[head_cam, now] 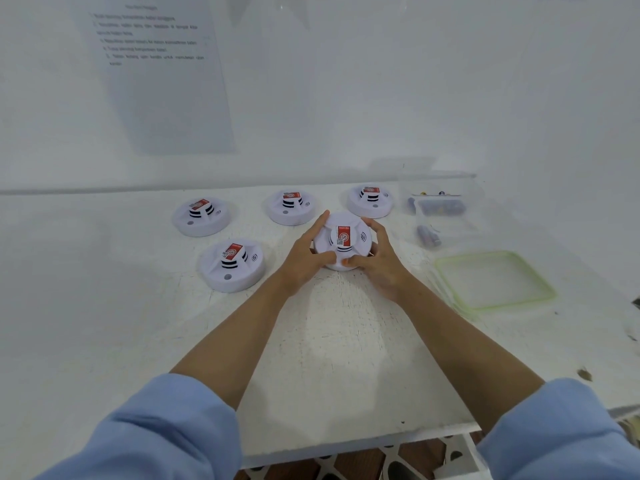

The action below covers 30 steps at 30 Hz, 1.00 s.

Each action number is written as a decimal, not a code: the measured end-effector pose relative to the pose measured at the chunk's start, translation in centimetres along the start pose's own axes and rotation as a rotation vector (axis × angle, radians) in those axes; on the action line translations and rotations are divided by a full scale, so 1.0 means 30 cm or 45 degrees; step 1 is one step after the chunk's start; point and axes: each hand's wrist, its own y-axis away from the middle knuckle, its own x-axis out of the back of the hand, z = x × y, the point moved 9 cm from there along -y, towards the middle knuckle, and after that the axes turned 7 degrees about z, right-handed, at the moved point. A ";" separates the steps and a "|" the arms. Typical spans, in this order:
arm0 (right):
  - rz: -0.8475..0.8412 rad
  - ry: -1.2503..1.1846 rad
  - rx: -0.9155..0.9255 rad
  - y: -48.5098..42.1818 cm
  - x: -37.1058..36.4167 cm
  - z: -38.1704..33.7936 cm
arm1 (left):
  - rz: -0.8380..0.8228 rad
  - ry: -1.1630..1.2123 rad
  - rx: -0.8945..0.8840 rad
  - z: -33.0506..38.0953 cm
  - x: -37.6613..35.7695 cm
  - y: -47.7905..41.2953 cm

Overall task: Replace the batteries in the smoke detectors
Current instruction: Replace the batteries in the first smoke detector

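White painted tabletop (329,358) filled the lower frame, with a printed paper sheet (162,91) on the wall at upper left. A clear green-rimmed plastic lid (540,292) lay at right. Four round white smoke detectors (231,265) sat centre-left. At centre a fifth detector (343,240) (red label up) was gripped at its rim by the curled fingers of the left hand (304,258) and right hand (377,265). Small batteries (428,236) lay just right of it.
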 end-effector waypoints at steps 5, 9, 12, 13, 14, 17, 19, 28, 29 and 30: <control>-0.155 -0.340 -0.219 0.001 0.000 0.001 | -0.004 0.035 0.031 -0.001 0.001 0.000; -0.176 -0.275 -0.244 0.010 -0.003 -0.005 | 0.015 0.068 0.037 -0.007 0.008 0.001; -0.164 -0.280 -0.249 0.012 0.003 -0.003 | 0.023 0.052 0.021 -0.006 0.007 0.001; -0.161 -0.285 -0.248 0.012 0.003 -0.004 | 0.026 0.043 0.013 -0.005 0.007 0.001; -0.156 -0.283 -0.245 0.014 0.004 -0.005 | 0.029 0.041 0.010 -0.004 0.008 0.001; -0.151 -0.269 -0.239 0.014 0.001 -0.003 | 0.035 0.047 0.013 -0.005 0.009 0.004; -0.144 -0.263 -0.234 0.014 0.001 -0.003 | 0.040 0.056 0.009 -0.005 0.011 0.005; -0.124 -0.333 -0.236 0.027 -0.005 -0.015 | 0.047 0.051 -0.003 -0.006 0.014 0.005; -0.121 -0.335 -0.236 0.029 -0.006 -0.016 | 0.048 0.056 -0.001 -0.007 0.014 0.005; -0.118 -0.337 -0.235 0.031 -0.005 -0.018 | 0.050 0.058 -0.001 -0.007 0.014 0.005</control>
